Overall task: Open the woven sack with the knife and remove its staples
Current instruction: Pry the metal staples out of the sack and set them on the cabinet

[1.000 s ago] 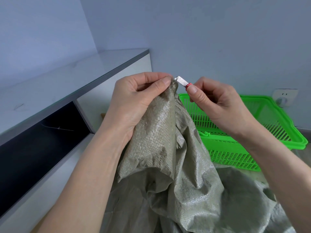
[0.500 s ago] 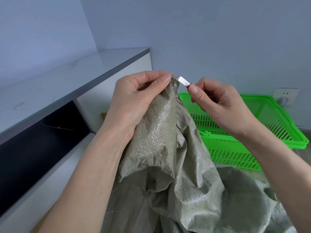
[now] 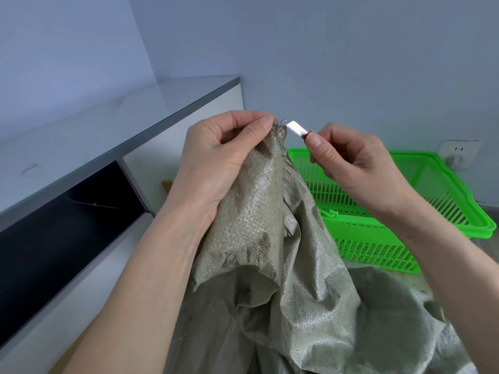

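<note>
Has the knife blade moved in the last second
No real move: the knife sits just as far above the green basket rim, tip at the sack top.

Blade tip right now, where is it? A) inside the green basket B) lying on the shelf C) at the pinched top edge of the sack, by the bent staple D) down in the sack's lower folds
C: the right hand holds the knife with its blade tip at the staple on the woven sack edge pinched by the left hand.

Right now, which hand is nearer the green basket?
Right. The right hand holds the knife directly in front of the green basket; the left hand grips the sack further left.
</note>
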